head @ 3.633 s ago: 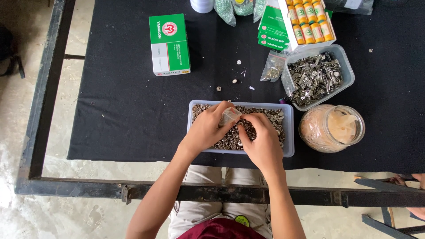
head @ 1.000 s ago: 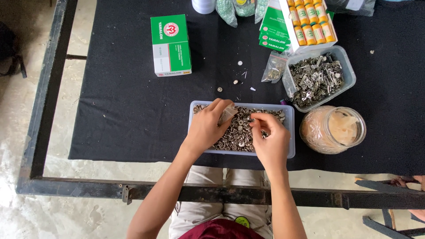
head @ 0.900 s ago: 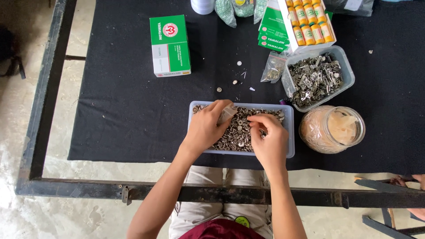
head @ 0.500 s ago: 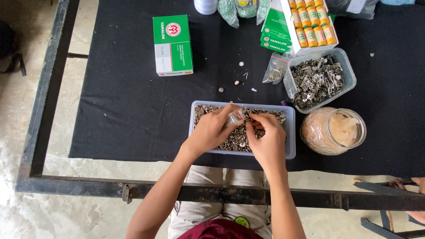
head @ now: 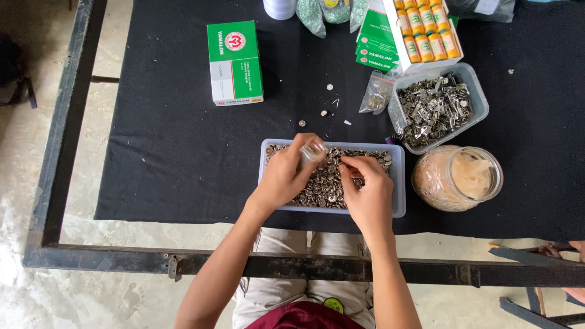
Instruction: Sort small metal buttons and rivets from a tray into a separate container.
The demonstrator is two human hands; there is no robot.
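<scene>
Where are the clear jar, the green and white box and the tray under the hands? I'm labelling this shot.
clear jar [head: 457,177], head view, its side.
green and white box [head: 234,61], head view, top face.
tray [head: 398,183], head view, right rim.

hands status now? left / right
Left hand: closed on a small clear bag over the tray of metal buttons.
Right hand: fingers pinched in the tray; contents cannot be told.

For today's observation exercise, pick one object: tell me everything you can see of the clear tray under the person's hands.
The tray is a shallow rectangular tub of clear, slightly bluish plastic with rounded corners. It lies flat on the black cloth near the table's front edge, long side toward the person. It is filled with small round silvery metal pieces. The left hand and right hand are over it, fingers among the pieces. A jar stands just right of it.
</scene>
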